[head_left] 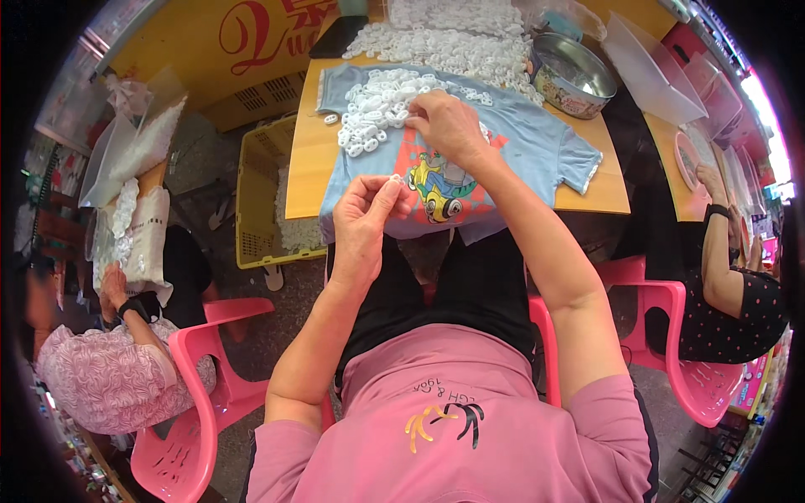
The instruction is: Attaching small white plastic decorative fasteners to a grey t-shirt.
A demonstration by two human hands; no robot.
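In front of me my left hand (367,214) is closed, thumb and forefinger pinching a small white plastic piece (396,178). My right hand (449,126) reaches over to the right edge of a heap of small white plastic pieces (373,109), its fingers bent together against it; whatever they grip is hidden. The heap rests on a light blue T-shirt (532,142) with a red and yellow cartoon print, spread across the table (599,180). One loose white piece (331,119) lies apart at the heap's left.
More white pieces (440,38) cover the table's far side. A round metal tin (574,75) stands at the back right, a dark flat object (338,38) at the back left. A yellow crate (260,193) sits left of the table. People on pink chairs work at both sides.
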